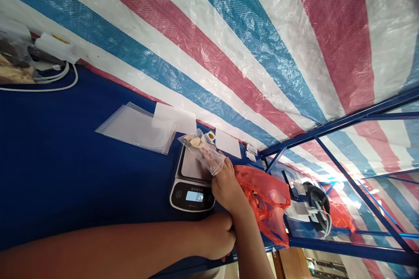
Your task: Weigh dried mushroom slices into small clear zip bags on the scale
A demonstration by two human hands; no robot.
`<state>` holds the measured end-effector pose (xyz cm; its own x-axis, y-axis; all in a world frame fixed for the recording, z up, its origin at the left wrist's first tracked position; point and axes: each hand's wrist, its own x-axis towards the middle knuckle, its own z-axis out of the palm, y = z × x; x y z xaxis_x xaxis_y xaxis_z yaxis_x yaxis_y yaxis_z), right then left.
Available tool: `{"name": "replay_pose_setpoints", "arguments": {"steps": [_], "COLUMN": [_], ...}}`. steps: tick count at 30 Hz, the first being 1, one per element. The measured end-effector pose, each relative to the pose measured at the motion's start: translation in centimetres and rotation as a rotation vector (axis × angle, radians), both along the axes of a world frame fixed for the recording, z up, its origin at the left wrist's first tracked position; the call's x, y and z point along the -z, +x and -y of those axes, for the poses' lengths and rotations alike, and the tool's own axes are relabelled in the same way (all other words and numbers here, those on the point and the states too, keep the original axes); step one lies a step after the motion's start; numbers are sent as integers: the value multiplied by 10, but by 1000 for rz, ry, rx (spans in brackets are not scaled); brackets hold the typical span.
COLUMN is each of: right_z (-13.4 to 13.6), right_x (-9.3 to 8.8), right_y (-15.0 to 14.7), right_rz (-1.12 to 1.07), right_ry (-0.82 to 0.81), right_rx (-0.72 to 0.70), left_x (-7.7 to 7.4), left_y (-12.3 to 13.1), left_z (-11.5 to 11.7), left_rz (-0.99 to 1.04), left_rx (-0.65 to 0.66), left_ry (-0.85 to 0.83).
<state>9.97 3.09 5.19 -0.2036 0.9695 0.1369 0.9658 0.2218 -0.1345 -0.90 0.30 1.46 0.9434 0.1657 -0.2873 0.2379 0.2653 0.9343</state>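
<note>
Pinching a clear bag (204, 152) at its neck in the right grip (225, 187), fingers clamped, over one digital scale (191, 187) reading 85. Inside, at least three pale pieces (195, 141), the exact count blurred by the plastic. Left grip (218, 236) curled just beside the right wrist, fingers mostly hidden, apart or together impossible to tell. Around on the blue bench (65, 161): one flat plastic sleeve (135, 128), two white sheets (227, 143), two small packets (251, 152), one crumpled red plastic bag (263, 200), partly folded over itself.

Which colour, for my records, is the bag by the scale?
The bag is orange-red, best in the head view.
</note>
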Motion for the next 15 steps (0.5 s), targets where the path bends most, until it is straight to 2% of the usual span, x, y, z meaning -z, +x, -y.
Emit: {"name": "replay_pose_setpoints", "arguments": {"steps": [3, 7, 12, 15], "right_z": [-3, -3, 11, 31], "right_x": [-1, -2, -9, -10], "right_y": [-4, -4, -17, -22], "right_rz": [-29, -212, -416, -475], "right_ry": [10, 133, 210, 221], "right_rx": [15, 59, 302, 461], "left_x": [7, 9, 4, 4], "left_y": [3, 5, 1, 0], "left_z": [1, 1, -2, -3], "left_rz": [10, 25, 93, 149], "left_rx": [12, 33, 66, 80], "left_ry": [48, 74, 139, 178]}}
